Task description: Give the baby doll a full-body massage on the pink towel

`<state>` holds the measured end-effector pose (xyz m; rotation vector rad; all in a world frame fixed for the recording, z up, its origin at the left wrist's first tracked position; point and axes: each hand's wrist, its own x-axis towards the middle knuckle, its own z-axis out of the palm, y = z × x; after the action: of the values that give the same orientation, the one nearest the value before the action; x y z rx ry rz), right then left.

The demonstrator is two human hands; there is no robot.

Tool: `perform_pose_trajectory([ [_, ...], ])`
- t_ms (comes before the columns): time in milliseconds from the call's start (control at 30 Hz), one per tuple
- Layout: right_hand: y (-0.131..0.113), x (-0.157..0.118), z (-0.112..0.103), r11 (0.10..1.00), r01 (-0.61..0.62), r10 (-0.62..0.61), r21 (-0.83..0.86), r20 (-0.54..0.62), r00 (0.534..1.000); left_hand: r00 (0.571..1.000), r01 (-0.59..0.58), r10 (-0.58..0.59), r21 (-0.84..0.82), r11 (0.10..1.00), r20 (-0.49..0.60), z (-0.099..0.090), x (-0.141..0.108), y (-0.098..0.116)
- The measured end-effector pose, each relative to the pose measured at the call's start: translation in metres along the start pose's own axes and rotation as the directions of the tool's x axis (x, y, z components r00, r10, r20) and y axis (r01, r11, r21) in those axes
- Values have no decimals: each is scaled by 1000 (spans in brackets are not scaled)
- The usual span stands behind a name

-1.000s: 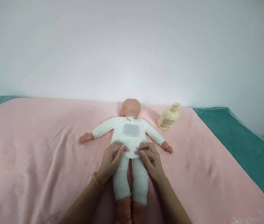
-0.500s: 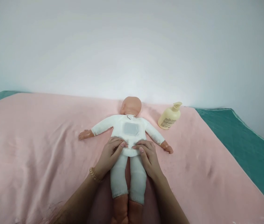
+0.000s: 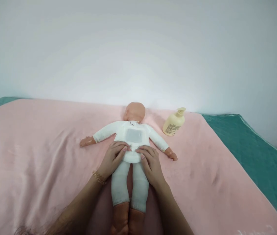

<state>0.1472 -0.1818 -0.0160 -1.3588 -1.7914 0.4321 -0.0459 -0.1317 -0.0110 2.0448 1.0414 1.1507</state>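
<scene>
A baby doll (image 3: 131, 158) with a white cloth body lies stretched out, back up, its bald head (image 3: 136, 111) away from me. A grey rectangular panel (image 3: 134, 135) is set in its upper back. Just below that panel, my left hand (image 3: 115, 156) rests on the left side of the lower back, fingers extended. My right hand (image 3: 151, 163) mirrors it on the right side, fingers also stretched out. The fingertips of both hands come close together near the middle of the back, with a small gap between them. Neither hand grips anything.
A pale yellow pump bottle (image 3: 174, 123) stands right of the doll's head. Under everything lies a pink sheet (image 3: 47, 143), wrinkled at the left. Green quilted cloth (image 3: 258, 156) shows along the right side and far left corner. A white wall (image 3: 133, 49) rises behind.
Both hands have slid a little up the doll's back, nearer the grey panel. The whole view has shifted slightly, so doll and bottle appear further left.
</scene>
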Motion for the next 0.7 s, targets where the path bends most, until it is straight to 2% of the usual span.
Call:
perform_pose_trajectory([
  [200, 0, -2, 1, 998, 64, -65, -16, -76, 995, 997, -68, 67, -23, 997, -39, -1, -3, -3],
  [300, 1, -1, 2, 999, 38, -39, -31, -63, 997, 995, -90, 92, 45, 995, -43, 0, -3, -6],
  [500, 1, 4, 7, 999, -32, 31, -31, -54, 998, 997, -75, 73, 111, 991, 25, 2, 3, -10],
  [633, -3, 22, 4, 999, -38, 34, -26, -132, 991, 999, -44, 41, 64, 997, 36, 0, 10, -6],
  [700, -7, 41, 0, 1000, -31, 31, 5, -187, 982, 1000, 20, -19, 18, 1000, -14, -2, 17, -4],
])
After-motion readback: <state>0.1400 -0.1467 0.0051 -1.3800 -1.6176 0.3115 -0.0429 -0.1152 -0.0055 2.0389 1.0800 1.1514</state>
